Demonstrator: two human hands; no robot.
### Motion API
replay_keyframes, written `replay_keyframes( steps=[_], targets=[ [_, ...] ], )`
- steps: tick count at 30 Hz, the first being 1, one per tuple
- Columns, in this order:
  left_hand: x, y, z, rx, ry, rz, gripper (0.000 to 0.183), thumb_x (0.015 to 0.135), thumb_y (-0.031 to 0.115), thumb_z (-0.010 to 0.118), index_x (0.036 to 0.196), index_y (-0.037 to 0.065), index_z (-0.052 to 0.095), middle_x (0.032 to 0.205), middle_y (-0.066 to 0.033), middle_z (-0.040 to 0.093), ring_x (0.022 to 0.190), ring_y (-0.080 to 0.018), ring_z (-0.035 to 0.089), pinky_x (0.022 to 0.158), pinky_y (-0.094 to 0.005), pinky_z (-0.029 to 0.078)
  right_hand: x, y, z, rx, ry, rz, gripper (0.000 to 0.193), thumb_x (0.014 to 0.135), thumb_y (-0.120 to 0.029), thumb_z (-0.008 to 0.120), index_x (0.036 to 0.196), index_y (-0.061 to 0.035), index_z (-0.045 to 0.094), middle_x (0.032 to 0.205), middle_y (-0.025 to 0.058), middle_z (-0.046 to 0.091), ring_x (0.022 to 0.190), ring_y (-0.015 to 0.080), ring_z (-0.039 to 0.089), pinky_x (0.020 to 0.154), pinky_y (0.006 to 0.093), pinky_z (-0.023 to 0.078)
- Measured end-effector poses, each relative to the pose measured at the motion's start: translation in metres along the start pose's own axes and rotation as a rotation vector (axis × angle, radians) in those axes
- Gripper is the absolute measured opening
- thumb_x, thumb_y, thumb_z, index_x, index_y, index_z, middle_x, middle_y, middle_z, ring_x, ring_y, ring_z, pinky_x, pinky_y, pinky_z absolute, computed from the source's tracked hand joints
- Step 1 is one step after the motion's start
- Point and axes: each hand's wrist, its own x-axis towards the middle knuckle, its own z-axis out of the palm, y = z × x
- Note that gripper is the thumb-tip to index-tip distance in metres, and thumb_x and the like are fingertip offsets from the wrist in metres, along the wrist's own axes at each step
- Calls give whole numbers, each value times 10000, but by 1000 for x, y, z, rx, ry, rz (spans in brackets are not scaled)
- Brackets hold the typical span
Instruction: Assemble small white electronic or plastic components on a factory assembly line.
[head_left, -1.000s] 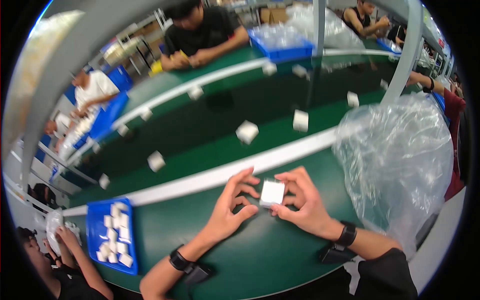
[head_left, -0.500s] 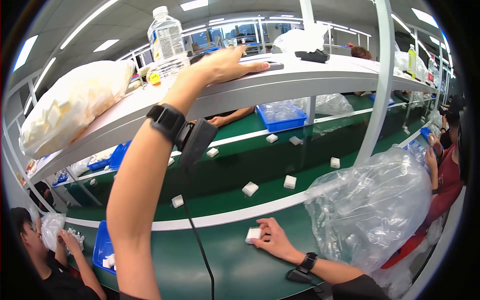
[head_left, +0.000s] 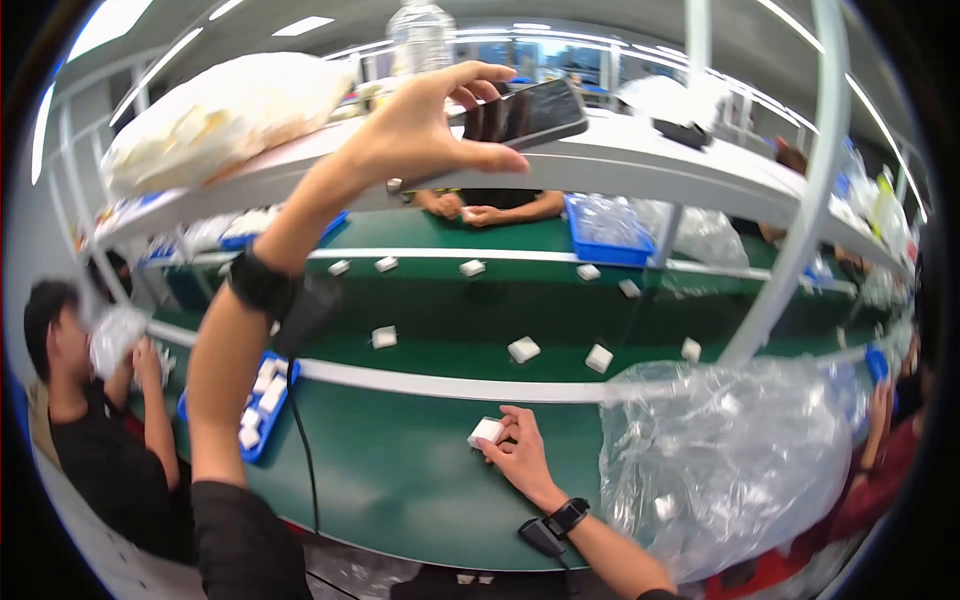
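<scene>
My left hand point(head_left: 412, 122) is raised at the front edge of the white shelf point(head_left: 610, 160). Its thumb and fingers close round a dark smartphone point(head_left: 530, 115), which is tilted with its screen partly showing. Lower down, over the green work surface point(head_left: 400, 480), my right hand point(head_left: 522, 452) pinches a small white square block point(head_left: 487, 431) between thumb and fingers. Each wrist wears a black strap with a small device on it.
A blue tray point(head_left: 290, 372) of white blocks lies left of my right hand. A large clear plastic bag point(head_left: 730, 460) bulges on the right. White blocks point(head_left: 523, 349) dot the green conveyor point(head_left: 450, 320). A stuffed bag point(head_left: 230, 120) and bottle point(head_left: 420, 38) stand on the shelf. People sit on both sides.
My left hand, earlier flat over the phone on the shelf, now grips it and has lifted it. My right hand still holds its white block. The whole view has shifted.
</scene>
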Motion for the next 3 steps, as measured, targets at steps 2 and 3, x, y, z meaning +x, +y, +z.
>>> replay_keyframes(
  steps=[2,3],
  targets=[
    [-68,4,-3,-184,244,-141,782,705,497,865,1296,42,632,1247,-167,633,1171,-236,571,1059,-361,399,3,-2,4,13,-54,13,646,830,-123,784,1331,34,407,1115,133,480,835,196,662,698,305,588],
    [-83,0,-15,-162,253,-168,782,705,497,865,1296,42,632,1247,-167,633,1171,-236,571,1059,-361,399,5,-3,6,31,-42,39,678,849,-102,762,1381,14,358,1136,127,477,898,234,687,697,328,608]
  ],
)
